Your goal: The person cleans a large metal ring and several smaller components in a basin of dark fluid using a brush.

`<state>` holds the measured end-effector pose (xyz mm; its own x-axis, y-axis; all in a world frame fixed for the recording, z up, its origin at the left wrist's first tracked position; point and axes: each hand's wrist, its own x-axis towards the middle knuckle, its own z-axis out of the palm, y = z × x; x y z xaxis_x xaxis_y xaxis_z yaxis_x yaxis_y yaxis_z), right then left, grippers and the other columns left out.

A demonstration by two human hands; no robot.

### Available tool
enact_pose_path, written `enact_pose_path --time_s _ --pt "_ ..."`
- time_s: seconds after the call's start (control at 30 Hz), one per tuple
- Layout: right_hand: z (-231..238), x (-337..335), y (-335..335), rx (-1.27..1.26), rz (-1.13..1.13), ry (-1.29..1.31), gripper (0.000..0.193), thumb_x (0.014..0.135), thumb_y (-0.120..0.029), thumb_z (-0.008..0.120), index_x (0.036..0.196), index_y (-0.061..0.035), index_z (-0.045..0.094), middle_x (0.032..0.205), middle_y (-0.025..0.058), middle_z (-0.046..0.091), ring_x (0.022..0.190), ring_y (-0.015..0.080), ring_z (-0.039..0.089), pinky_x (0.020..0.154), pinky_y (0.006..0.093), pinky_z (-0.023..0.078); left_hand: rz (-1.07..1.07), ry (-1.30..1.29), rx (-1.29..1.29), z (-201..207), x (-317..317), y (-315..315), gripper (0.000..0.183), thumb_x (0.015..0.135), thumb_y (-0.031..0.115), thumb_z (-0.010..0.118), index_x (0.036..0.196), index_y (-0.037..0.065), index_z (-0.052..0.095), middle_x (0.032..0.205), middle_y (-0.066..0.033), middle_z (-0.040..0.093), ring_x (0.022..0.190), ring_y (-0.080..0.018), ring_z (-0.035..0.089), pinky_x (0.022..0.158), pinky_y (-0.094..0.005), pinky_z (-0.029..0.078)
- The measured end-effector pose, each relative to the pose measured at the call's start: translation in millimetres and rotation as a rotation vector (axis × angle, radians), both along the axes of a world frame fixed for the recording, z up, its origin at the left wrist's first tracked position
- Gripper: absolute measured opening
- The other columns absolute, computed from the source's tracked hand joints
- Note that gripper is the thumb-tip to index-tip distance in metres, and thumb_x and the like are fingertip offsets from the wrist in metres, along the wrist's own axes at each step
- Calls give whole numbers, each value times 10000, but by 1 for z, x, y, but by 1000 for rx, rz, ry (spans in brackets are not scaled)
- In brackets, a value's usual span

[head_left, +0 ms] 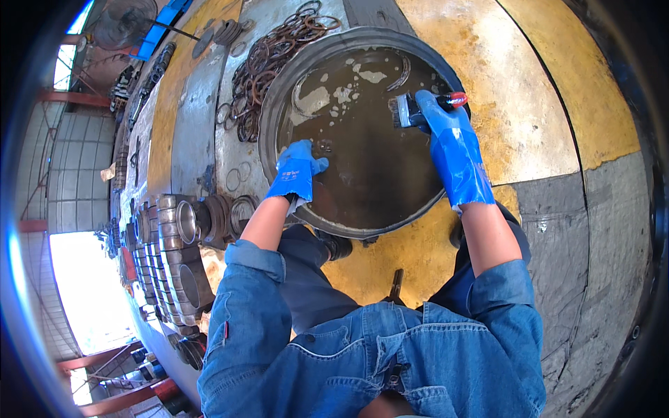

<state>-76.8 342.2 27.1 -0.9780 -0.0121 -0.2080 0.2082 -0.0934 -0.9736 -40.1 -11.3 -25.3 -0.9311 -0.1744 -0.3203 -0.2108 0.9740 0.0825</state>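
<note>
A large round metal tub [268, 129] of murky brown liquid stands in front of me. My right hand [446, 129], in a blue rubber glove, grips a paintbrush [404, 111] over the tub's right side. Its bristles point left and its red-and-black handle end sticks out to the right. My left hand [298, 167], gloved too, hovers at the tub's left side, thumb apart from the fingers. A small shiny patch shows on the liquid beside its fingertips; I cannot make out what it is. A curved ring edge [403, 75] breaks the surface at the far side.
Many loose metal rings [268, 63] lie heaped against the tub's far left. Metal cylinders [171, 244] stand in rows at the left, with thicker rings [217, 216] beside them. Worn yellow and grey plates [523, 90] cover the floor. A fan [125, 24] stands far left.
</note>
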Motion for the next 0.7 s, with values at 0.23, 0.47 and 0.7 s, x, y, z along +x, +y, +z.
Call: enact_pose_path --time_s 0.23,0.47,0.7 --pt "0 -5 -9 37 68 -112 489 948 -452 713 1130 2 719 949 54 718 836 121 630 799 276 496 46 -141 -30 -27 17 -8 825 712 444 872 1352 -12 619 1320 -248 661 1238 -408 628 1057 -458 501" --pt "11 3 -25 -2 97 -132 461 946 -412 723 1134 10 719 953 59 723 862 123 649 823 270 510 -140 -396 114 -59 0 -33 820 756 531 848 1321 -28 647 1326 -261 660 1245 -418 617 1055 -460 483" --pt "-11 -6 -41 57 110 -179 341 910 -356 714 961 -20 745 833 55 721 761 130 651 752 299 525 -187 -131 169 -66 7 -25 620 798 419 821 1239 -1 698 1238 -262 695 1155 -440 650 981 -466 516"
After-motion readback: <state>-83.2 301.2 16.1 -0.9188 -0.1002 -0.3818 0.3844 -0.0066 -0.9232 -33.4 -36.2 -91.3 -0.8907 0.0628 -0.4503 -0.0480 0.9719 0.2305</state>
